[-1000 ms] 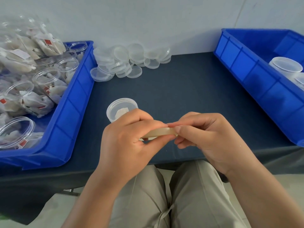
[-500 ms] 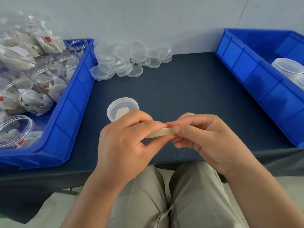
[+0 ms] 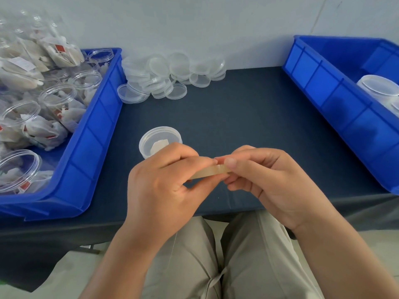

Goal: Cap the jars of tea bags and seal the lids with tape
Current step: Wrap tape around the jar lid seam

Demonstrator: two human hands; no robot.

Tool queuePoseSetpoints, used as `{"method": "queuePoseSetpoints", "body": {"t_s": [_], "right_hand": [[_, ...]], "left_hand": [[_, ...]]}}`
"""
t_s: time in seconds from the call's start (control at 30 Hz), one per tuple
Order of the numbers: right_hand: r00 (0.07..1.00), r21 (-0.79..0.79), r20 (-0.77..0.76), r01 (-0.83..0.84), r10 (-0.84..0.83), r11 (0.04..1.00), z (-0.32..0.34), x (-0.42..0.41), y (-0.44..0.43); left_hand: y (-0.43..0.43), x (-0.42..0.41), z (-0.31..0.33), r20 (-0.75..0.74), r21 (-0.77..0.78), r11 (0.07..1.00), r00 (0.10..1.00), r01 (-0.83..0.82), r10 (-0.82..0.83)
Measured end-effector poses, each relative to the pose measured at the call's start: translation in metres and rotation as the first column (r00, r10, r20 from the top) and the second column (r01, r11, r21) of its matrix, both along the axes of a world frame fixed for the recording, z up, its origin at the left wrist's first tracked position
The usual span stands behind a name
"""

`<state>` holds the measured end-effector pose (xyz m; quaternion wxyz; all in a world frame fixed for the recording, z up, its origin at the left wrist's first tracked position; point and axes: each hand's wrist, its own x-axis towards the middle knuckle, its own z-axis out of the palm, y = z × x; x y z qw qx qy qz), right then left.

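Note:
A capped clear jar (image 3: 158, 140) with a tea bag inside stands on the dark table, just beyond my left hand (image 3: 166, 186). Between both hands I hold a thin beige roll of tape (image 3: 210, 172), seen edge-on. My left thumb and fingers pinch its left side. My right hand (image 3: 265, 180) pinches its right end with thumb and forefinger. Most of the roll is hidden by my fingers.
A blue bin (image 3: 86, 147) on the left holds several open jars of tea bags (image 3: 58, 104). Loose clear lids (image 3: 170, 76) are piled at the back by the wall. A second blue bin (image 3: 336, 100) on the right holds capped jars (image 3: 377, 87).
Both hands have stayed over the table's front edge, working the tape; the fingers have shifted only slightly. The jar has not moved.

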<state>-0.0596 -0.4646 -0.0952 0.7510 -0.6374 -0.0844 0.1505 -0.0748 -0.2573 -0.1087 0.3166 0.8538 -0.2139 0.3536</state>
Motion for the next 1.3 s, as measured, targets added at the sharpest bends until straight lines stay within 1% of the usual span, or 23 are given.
{"method": "queuePoseSetpoints", "body": {"t_s": [0.1, 0.2, 0.43, 0.73, 0.83, 1.0, 1.1, 1.17, 1.23, 1.3], "right_hand": [[1.0, 0.015, -0.01, 0.028, -0.028, 0.999, 0.002, 0.0, 0.001], [1.0, 0.032, -0.026, 0.01, -0.009, 0.999, 0.002, 0.0, 0.002], [0.999, 0.06, -0.026, 0.023, -0.021, 0.998, -0.001, -0.002, 0.005], [1.0, 0.046, -0.015, 0.023, -0.022, 0.999, -0.003, -0.001, 0.004], [1.0, 0.056, -0.008, 0.024, -0.024, 0.998, -0.005, 0.0, 0.005], [1.0, 0.027, -0.013, 0.017, -0.017, 0.999, -0.007, 0.0, 0.002], [1.0, -0.029, -0.003, 0.027, -0.028, 0.999, -0.006, 0.0, 0.001], [0.997, -0.124, -0.001, 0.072, -0.072, 0.99, -0.006, 0.001, -0.001], [0.999, -0.347, 0.017, 0.052, -0.05, 0.937, -0.003, 0.002, -0.004], [0.998, -0.538, -0.006, -0.05, 0.056, 0.841, 0.001, 0.004, -0.008]], "left_hand": [[-0.001, -0.001, 0.001, 0.019, 0.023, 1.0, 1.0, -0.018, 0.017], [0.0, -0.001, 0.001, 0.031, 0.036, 0.999, 0.999, -0.027, 0.026], [-0.001, -0.002, -0.001, 0.046, 0.026, 0.999, 0.998, -0.044, 0.042], [-0.001, -0.001, -0.002, 0.086, 0.027, 0.998, 0.995, -0.06, 0.058], [-0.002, -0.001, -0.003, 0.113, 0.046, 0.996, 0.991, -0.072, 0.067], [-0.003, -0.001, -0.004, 0.145, 0.082, 0.993, 0.986, -0.09, 0.078], [-0.005, -0.001, -0.004, 0.168, 0.13, 0.985, 0.982, -0.113, 0.09], [-0.006, 0.0, -0.004, 0.192, 0.181, 0.973, 0.976, -0.142, 0.106], [-0.006, 0.001, -0.005, 0.202, 0.238, 0.961, 0.975, -0.144, 0.096], [-0.006, -0.001, -0.009, 0.182, 0.291, 0.95, 0.982, -0.111, 0.059]]}}
